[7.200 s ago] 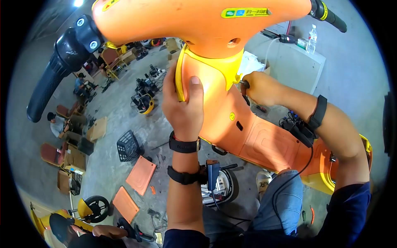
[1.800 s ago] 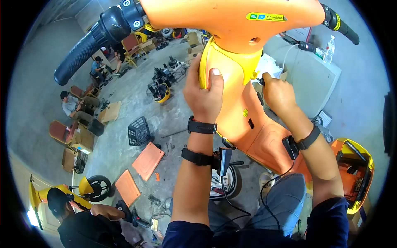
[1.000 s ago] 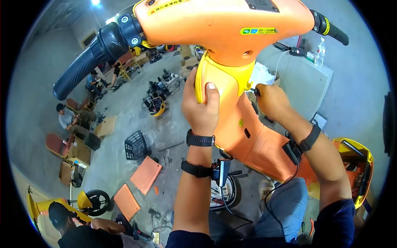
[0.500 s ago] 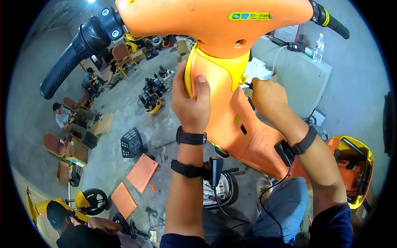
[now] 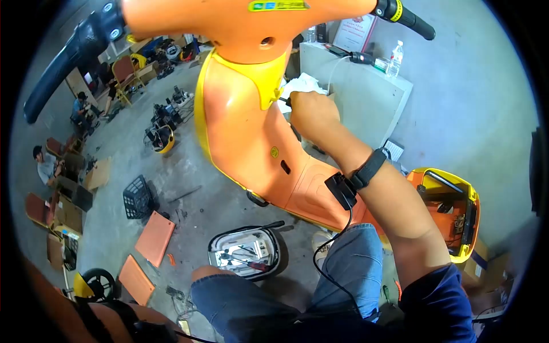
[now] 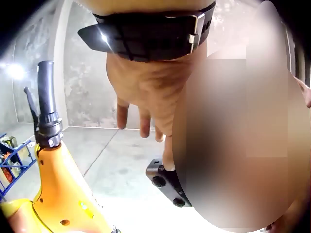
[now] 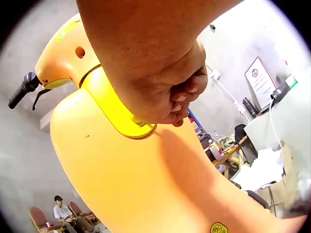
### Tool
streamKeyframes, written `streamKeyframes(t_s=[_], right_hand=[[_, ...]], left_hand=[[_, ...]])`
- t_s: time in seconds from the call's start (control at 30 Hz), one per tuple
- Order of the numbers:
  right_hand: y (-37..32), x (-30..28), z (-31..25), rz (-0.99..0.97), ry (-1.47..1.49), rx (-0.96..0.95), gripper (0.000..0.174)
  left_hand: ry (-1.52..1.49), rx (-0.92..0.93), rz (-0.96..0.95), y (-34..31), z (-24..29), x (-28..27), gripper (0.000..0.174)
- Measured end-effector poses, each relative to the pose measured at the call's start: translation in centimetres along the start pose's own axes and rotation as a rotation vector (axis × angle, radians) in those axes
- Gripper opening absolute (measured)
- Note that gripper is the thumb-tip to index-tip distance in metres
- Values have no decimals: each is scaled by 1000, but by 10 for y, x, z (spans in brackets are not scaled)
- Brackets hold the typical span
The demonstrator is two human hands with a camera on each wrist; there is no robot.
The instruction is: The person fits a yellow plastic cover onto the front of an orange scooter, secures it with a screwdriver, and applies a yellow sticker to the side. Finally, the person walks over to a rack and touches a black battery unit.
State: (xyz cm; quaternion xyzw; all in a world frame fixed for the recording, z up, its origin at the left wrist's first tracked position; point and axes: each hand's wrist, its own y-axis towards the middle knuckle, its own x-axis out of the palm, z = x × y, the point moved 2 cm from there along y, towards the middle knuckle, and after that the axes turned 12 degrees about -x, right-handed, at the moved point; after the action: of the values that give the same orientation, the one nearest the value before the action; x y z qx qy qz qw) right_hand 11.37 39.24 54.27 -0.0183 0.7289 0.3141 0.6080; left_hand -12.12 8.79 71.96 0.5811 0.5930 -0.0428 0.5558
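My right hand (image 5: 314,117) grips a dark screwdriver (image 5: 286,102) at the yellow hook (image 5: 278,93) on the orange scooter's front panel (image 5: 229,103). Most of its handle is hidden in the fist. In the right wrist view the curled right hand (image 7: 160,92) overlaps the yellow trim (image 7: 109,104), hiding the tool. My left hand (image 6: 146,90) is off the scooter and raised beside the head; its fingers point down, fairly straight, one of them at a black device (image 6: 167,182) with round knobs. Only the left forearm (image 5: 108,320) shows in the head view, low at the left edge.
Handlebar grips (image 5: 66,66) jut out at both sides. An oval tray (image 5: 246,251) with tools stands on the floor by my knees, near orange panels (image 5: 154,237) and a black basket (image 5: 139,197). A grey cabinet (image 5: 366,86) bears a bottle (image 5: 395,59). People sit far left.
My left hand has let go of the front panel's left edge and risen to the head. The right hand stays at the yellow hook with the screwdriver. The scooter appears farther left in view.
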Motion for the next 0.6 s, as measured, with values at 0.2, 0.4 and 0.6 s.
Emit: streamKeyframes(t_s=[0.2,0.4,0.6], right_hand=[[5,-1,-5,27,-27,-28,21],[3,3,-1,-40,-61,20,20],[3,3,-6,-16,-12,15,18]], left_hand=[[45,-99,-22,-15,30,-7,113],[96,-157,3,-28,37,-2,113],[155,-239,-9,-32,47,1,113]])
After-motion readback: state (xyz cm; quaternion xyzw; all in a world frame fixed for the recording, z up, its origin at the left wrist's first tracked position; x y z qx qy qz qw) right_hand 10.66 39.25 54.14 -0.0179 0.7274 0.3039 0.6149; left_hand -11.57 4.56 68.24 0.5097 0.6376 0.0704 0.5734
